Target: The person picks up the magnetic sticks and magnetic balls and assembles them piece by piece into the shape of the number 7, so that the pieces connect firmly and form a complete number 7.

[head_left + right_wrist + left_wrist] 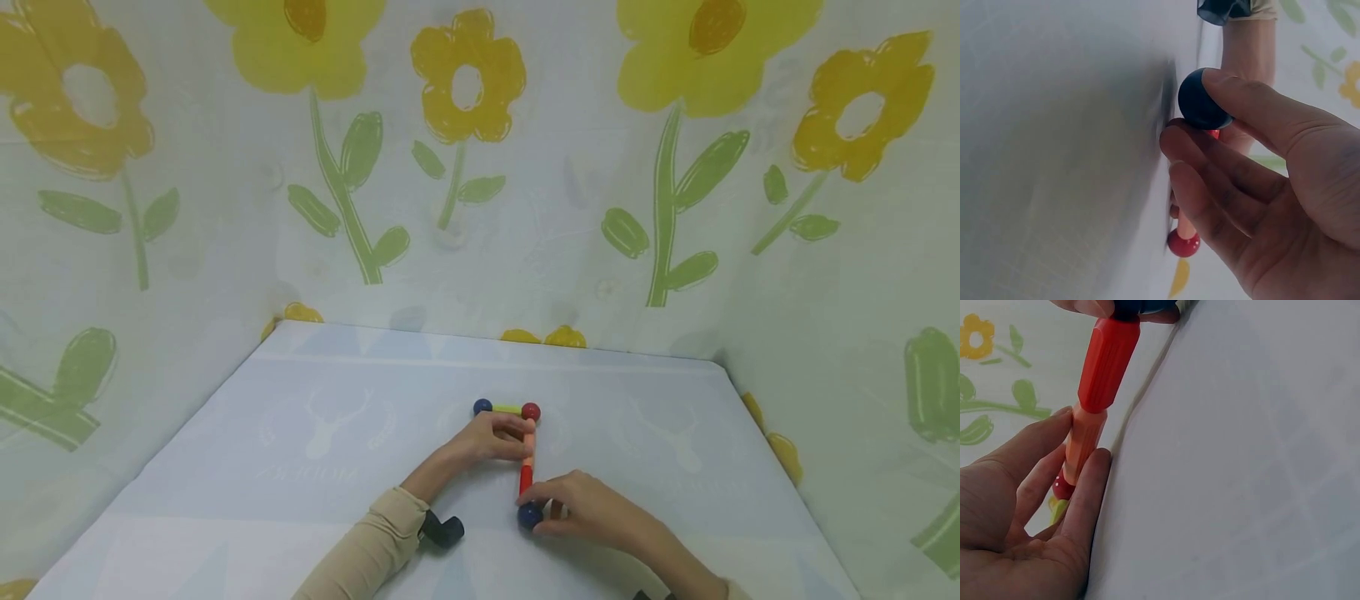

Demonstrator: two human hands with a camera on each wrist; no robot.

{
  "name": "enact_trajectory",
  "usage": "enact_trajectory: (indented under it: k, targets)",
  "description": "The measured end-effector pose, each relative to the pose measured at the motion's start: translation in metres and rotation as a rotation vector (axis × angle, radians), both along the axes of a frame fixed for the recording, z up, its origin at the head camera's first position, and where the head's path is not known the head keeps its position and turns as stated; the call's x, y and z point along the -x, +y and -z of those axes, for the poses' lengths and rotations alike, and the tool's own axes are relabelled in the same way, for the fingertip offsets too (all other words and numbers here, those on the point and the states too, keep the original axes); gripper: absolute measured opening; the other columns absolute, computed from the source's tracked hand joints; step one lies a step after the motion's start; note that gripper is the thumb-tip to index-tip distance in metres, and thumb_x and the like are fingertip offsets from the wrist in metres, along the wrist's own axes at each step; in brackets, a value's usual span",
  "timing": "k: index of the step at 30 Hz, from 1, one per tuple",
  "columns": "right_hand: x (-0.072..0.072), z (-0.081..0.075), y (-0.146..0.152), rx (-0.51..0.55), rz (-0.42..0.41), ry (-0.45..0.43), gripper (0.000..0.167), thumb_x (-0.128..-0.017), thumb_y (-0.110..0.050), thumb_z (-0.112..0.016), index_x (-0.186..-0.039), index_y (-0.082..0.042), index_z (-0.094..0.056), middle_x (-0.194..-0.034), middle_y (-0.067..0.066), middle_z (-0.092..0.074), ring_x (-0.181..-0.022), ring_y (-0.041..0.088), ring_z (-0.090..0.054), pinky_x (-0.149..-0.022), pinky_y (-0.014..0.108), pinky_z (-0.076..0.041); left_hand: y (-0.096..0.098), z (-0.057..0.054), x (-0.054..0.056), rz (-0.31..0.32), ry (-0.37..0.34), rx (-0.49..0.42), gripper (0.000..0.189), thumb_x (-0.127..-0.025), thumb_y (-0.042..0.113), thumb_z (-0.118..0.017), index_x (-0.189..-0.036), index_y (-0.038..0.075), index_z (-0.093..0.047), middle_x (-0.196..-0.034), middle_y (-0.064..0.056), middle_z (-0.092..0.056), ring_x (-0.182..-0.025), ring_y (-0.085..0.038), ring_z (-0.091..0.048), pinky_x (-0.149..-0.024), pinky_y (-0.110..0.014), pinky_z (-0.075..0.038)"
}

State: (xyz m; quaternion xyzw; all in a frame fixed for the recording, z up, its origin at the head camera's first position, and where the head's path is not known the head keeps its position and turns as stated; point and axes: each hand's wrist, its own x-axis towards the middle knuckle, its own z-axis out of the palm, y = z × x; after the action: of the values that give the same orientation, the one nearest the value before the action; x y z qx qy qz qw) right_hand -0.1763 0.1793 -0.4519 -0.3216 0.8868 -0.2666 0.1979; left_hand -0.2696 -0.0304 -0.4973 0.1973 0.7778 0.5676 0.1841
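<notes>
A chain of rods and balls lies on the table. At its far end a dark blue ball [482, 407] joins a yellow-green rod [507, 409], which meets a red ball [531, 412]. From there a peach rod [528, 450] runs toward me, end to end with a red rod [526, 480] that reaches a second dark blue ball [531, 516]. My left hand [483, 437] pinches the peach rod [1084, 444] between thumb and fingers. Thumb and fingers of my right hand [592, 510] grip the nearer blue ball [1199, 103], partly hiding where it meets the red rod.
A pale printed cloth covers the table [322, 492]. Flower-patterned fabric walls [540, 233] enclose its back and both sides. A black strap piece [444, 531] sits at my left wrist, by the beige sleeve [375, 533].
</notes>
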Motion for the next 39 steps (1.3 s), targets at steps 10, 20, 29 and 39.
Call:
enact_trajectory:
  k: [10,20,29,39]
  targets:
    - [-0.001,0.001,-0.006,-0.03,0.02,0.042,0.034,-0.085,-0.028,-0.077,-0.118,-0.025,-0.07,-0.094,-0.015,-0.071,-0.07,-0.006,-0.057,-0.067,0.014,-0.05,0.0,0.0,0.0,0.006,-0.011,-0.015,0.031,-0.086,0.015,-0.075,-0.117,0.015,-0.071,-0.115,-0.007,-0.07,-0.09,-0.013,-0.066,-0.083,-0.029,-0.057]
    - [-0.001,0.003,-0.014,-0.079,0.01,0.15,0.033,-0.083,-0.034,-0.078,-0.115,-0.029,-0.071,-0.088,-0.02,-0.069,-0.066,-0.008,-0.053,-0.067,0.016,-0.047,-0.001,0.002,0.002,0.025,0.008,-0.011,0.031,-0.087,0.02,-0.075,-0.117,0.018,-0.07,-0.115,-0.004,-0.069,-0.091,-0.013,-0.065,-0.083,-0.028,-0.057]
    - [-0.001,0.007,-0.016,-0.083,0.012,0.166,0.033,-0.083,-0.036,-0.078,-0.115,-0.03,-0.071,-0.084,-0.02,-0.067,-0.064,-0.007,-0.052,-0.066,0.015,-0.045,-0.003,0.001,-0.007,0.021,0.067,-0.007,0.034,-0.089,0.026,-0.073,-0.121,0.015,-0.068,-0.116,-0.006,-0.07,-0.096,-0.016,-0.068,-0.081,-0.029,-0.058]
    - [-0.002,0.007,-0.016,-0.096,0.03,0.167,0.034,-0.083,-0.036,-0.077,-0.116,-0.029,-0.071,-0.084,-0.018,-0.066,-0.063,-0.005,-0.05,-0.066,0.016,-0.044,-0.012,-0.008,-0.017,0.097,0.143,0.101,0.032,-0.091,0.025,-0.071,-0.121,0.016,-0.067,-0.113,-0.003,-0.071,-0.095,-0.014,-0.069,-0.081,-0.026,-0.057]
